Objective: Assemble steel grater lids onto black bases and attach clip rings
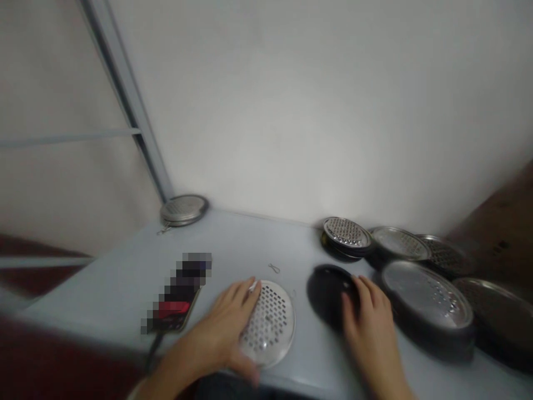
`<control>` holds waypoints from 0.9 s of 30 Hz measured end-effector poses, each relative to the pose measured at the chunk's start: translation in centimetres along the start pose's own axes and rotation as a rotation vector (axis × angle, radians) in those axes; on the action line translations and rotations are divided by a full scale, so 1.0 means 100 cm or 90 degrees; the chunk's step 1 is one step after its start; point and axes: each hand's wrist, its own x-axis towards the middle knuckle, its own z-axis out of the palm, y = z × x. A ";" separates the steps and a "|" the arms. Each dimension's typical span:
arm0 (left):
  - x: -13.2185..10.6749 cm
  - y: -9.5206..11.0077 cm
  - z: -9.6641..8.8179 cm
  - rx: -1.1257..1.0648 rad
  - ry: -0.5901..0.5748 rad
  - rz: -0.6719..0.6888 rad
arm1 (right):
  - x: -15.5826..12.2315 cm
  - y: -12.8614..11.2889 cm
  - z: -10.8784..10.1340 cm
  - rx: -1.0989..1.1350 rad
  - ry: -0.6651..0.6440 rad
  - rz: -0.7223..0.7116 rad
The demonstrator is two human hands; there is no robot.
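Silvery perforated disc (275, 325) lies against my left hand (227, 328), fingers spread apart, while my right hand (372, 319) has its fingers clamped on a black dish (328, 294).

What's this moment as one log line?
left hand: at perforated metal disc | right hand: at black round piece | wire clip: on table, beyond disc

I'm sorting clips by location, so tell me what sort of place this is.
Likely a workbench, perhaps in a small workshop: similar round metal-topped containers crowd the right side of the pale tabletop, and a perforated metal disc lies partly under the left hand.
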 end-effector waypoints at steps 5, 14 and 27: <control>-0.002 0.018 0.010 0.020 -0.017 0.014 | 0.011 0.026 0.011 -0.014 -0.091 0.021; 0.003 0.032 0.047 0.030 0.031 0.077 | -0.001 0.029 0.015 0.077 -0.067 0.057; 0.004 0.025 0.077 0.058 0.123 0.075 | -0.011 0.009 -0.029 -0.050 0.126 -0.043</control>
